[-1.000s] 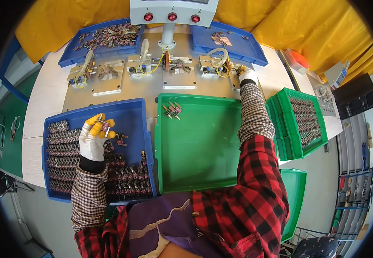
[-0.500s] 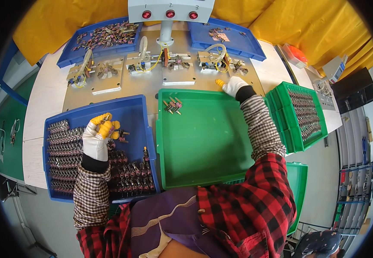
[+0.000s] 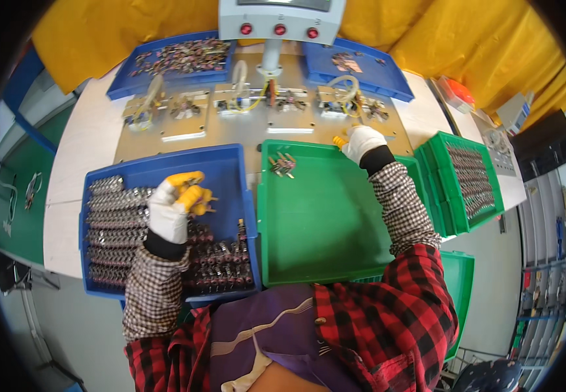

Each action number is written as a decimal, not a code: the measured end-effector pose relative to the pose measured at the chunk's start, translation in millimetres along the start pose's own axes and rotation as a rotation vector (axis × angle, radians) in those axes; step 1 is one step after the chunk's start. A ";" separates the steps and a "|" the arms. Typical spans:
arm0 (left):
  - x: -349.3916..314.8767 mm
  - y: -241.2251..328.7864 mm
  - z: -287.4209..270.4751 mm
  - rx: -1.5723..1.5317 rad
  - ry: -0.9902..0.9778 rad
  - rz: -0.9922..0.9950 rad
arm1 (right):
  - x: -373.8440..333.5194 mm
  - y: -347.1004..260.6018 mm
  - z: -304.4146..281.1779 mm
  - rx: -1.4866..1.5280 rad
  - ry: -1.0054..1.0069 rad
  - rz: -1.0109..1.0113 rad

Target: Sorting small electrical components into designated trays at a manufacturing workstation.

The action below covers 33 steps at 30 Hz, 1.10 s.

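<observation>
My left hand, in a white glove with yellow fingertips, hovers above the blue tray on the left. Its fingers are curled together; a small metal part shows beside their tips, and what they pinch cannot be made out. Rows of small metal parts with pinkish bodies fill much of that tray. Past the far right edge of the green tray, my right hand is closed near the right-hand fixture. Its grip is hidden. A few loose metal parts lie in the green tray's far left corner.
A metal plate carries more fixtures with hoses, below a grey control box with red buttons on a post. Behind are a blue tray of loose parts and another blue tray. Stacked green trays stand at right.
The whole view has shifted, so the bench appears farther right and slightly lower. My left fingers now point more to the right. My right hand has come slightly left relative to the fixture.
</observation>
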<state>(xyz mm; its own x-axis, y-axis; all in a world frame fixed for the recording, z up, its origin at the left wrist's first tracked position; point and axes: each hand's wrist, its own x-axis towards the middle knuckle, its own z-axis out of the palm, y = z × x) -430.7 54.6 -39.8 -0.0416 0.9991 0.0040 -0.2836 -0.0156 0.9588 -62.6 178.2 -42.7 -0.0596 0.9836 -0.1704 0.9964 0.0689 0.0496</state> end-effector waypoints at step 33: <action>-2.5 -0.3 6.1 -0.041 -0.039 -0.106 | 65.0 -221.3 -38.6 1.391 0.011 -0.343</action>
<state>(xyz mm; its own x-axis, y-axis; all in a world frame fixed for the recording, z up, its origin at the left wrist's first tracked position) -424.6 52.3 -38.4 0.0275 0.9960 -0.0854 -0.3231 0.0897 0.9421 -289.3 233.3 -26.8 -0.2990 0.9537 0.0314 0.1809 0.0889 -0.9795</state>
